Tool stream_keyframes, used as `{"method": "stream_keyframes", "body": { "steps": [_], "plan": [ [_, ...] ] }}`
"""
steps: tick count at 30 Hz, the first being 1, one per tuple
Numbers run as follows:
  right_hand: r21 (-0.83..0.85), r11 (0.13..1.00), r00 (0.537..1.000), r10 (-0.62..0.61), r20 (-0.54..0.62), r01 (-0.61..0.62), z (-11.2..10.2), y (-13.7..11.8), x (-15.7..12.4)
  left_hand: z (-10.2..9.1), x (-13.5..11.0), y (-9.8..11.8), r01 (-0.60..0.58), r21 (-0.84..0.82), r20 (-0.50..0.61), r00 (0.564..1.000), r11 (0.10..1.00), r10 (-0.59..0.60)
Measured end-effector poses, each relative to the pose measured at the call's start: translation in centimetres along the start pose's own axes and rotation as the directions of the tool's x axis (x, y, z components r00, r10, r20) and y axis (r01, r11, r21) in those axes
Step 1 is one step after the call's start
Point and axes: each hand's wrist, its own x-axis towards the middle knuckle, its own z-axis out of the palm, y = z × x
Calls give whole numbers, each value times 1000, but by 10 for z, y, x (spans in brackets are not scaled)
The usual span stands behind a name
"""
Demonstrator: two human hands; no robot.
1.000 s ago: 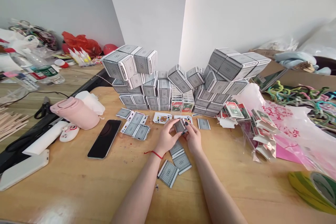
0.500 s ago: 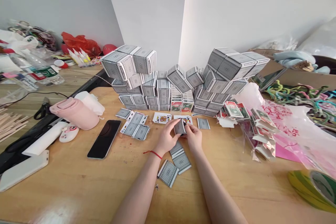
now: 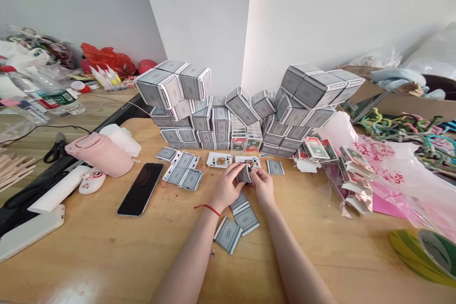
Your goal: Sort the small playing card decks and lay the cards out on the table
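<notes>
- Left hand (image 3: 226,189) pinched a patterned card (image 3: 243,175) between thumb and fingers; right hand (image 3: 263,190), nearly closed, gripped its other edge.
- Card was above the table's (image 3: 142,256) middle, between card blocks (image 3: 221,126) near the far edge and folded cards (image 3: 228,234) toward the near edge.
- Judged: even thumb pressure, edges squared, would best keep the bend straight.
- Half a second earlier, card's back looked flatter; folded cards unmoved.
</notes>
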Motion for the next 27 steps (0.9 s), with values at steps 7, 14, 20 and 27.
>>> {"method": "stream_keyframes", "body": {
  "steps": [7,14,20,27],
  "plan": [
    [-20,1000,1000,8,18,-7,-2,2,3,-2,-1,1,-10,5,-7,1000,1000,10],
    [-71,997,1000,-7,-5,7,-1,3,3,-2,-1,0,-21,13,-25,999,1000,21],
    [-168,986,995,-34,-96,17,0,5,2,-3,-2,0,-25,29,2,1000,999,25],
    [-185,983,992,-37,-117,15,1,1,0,-4,-2,4,-18,19,27,999,1000,18]
  ]
}}
